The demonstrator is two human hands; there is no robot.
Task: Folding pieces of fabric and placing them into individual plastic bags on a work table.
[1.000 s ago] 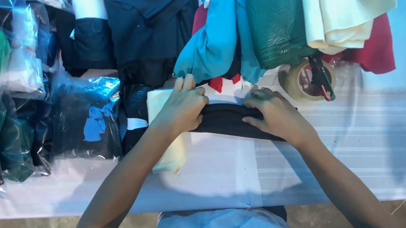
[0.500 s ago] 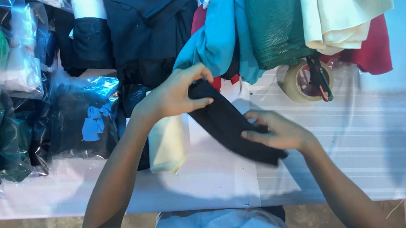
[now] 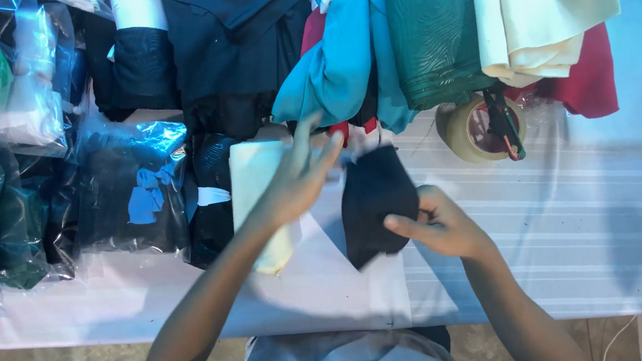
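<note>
Hands apart: right hand (image 3: 439,228) pinches the folded black cloth (image 3: 376,199), left hand (image 3: 297,179) spread open beside it.

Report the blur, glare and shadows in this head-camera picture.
Head view: the left hand is smeared by motion blur, fingers ghosted; the right hand pinching the black cloth is sharper. Glare streaks the plastic bags at left. Soft shadows fall on the white table cover under the arms. The tape roll reads clearly.
</note>
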